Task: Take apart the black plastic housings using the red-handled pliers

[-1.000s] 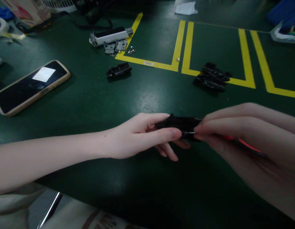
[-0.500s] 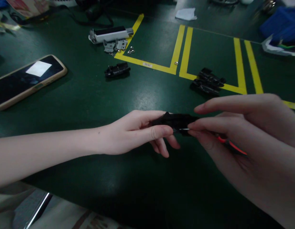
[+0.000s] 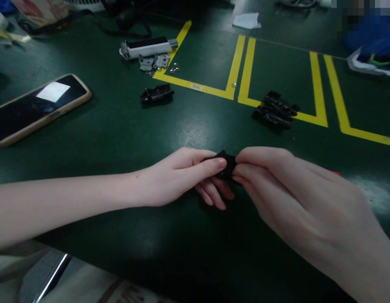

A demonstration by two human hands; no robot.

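Note:
Over the table's near side, my left hand (image 3: 182, 176) is closed on a small black plastic part (image 3: 229, 165), thumb on top and fingers below. The fingertips of my right hand (image 3: 295, 198) are pressed together at the part's right end and hide that end. A bit of something red (image 3: 335, 172) shows behind the right hand; the rest of it is hidden. Farther off lie a similar black plastic part (image 3: 157, 94) and more black plastic pieces (image 3: 277, 110).
A phone (image 3: 40, 107) lies at left. Behind are a white-and-black device (image 3: 147, 47), grey metal brackets (image 3: 153, 62) and several small rings (image 3: 174, 68). Yellow tape (image 3: 210, 90) marks the green table (image 3: 134, 134). A white scrap (image 3: 247, 21) lies at the back.
My right hand has moved left and turned, its fingers closing together over the part's right end. The thin shiny piece at its fingertips is now hidden, and less red shows.

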